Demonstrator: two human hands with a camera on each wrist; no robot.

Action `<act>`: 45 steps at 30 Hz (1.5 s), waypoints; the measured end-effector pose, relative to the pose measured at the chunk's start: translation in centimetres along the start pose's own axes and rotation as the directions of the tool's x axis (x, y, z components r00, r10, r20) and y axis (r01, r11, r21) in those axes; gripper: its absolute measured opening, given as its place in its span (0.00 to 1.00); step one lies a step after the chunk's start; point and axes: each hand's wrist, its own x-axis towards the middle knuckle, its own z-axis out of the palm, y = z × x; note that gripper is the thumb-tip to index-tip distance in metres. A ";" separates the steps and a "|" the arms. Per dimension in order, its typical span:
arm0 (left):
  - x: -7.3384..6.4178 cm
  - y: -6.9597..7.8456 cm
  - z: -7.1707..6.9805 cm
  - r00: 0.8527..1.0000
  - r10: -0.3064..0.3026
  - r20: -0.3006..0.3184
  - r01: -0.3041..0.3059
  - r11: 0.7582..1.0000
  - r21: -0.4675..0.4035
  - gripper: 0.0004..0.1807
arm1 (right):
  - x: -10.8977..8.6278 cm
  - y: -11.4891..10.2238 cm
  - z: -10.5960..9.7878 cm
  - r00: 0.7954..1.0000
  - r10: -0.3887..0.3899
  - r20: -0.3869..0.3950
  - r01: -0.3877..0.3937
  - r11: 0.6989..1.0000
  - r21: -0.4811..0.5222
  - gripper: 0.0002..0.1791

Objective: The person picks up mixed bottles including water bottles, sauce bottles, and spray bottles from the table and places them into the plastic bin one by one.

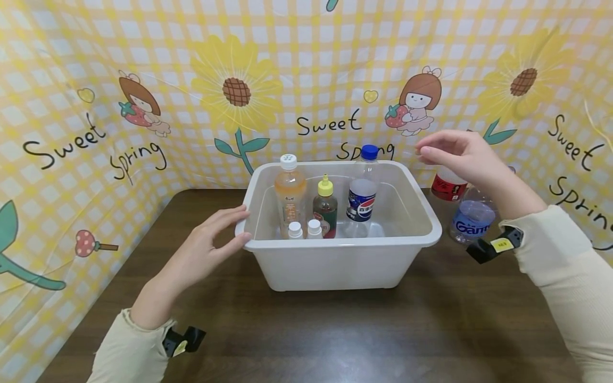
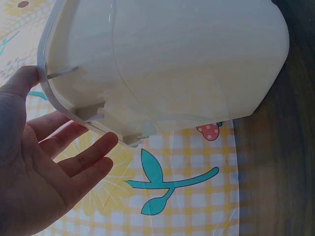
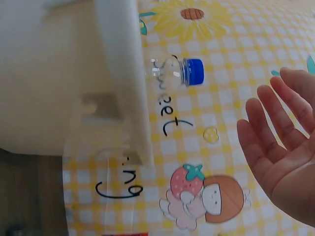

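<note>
A white plastic tub [image 1: 335, 266] stands on the table, with several bottles upright in it. My left hand [image 1: 206, 247] rests against the tub's left rim, its fingers lightly bent, the thumb near the front corner; the left wrist view shows the hand [image 2: 49, 147] touching the rim from outside. In the air right of the tub, my right hand [image 1: 462, 154] holds nothing, its fingers loosely bent. Nearest below it are a red-labelled bottle [image 1: 448, 187], partly hidden, and a clear purple-labelled bottle [image 1: 471, 218]. In the tub, a blue-capped Pepsi bottle [image 1: 361, 199] stands on the right.
Also in the tub are an orange drink bottle [image 1: 290, 191], a yellow-capped sauce bottle [image 1: 325, 207] and two small white-capped bottles, one [image 1: 295, 230] beside the other [image 1: 314, 229]. A yellow checked cloth [image 1: 287, 69] hangs behind and beside the dark wooden table [image 1: 306, 330].
</note>
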 end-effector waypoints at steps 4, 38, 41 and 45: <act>0.0 -0.1 0.0 1.000 0.001 -0.001 -0.001 1.000 0.001 0.26 | -1.0 1.2 -0.5 0.996 0.008 -0.090 -0.005 0.999 0.039 0.09; -0.1 0.0 0.1 1.000 0.016 -0.009 -0.016 1.000 0.006 0.26 | -5.0 10.2 -2.6 0.602 0.365 -0.710 -0.244 0.931 0.271 0.13; 0.0 0.0 0.1 1.000 0.017 -0.009 -0.017 1.000 0.006 0.26 | -5.0 11.1 -2.5 0.596 0.402 -0.695 -0.295 0.915 0.277 0.16; 0.0 0.0 0.1 1.000 0.016 -0.009 -0.016 1.000 0.008 0.26 | -4.9 12.0 -2.5 0.586 0.460 -0.667 -0.352 0.886 0.302 0.22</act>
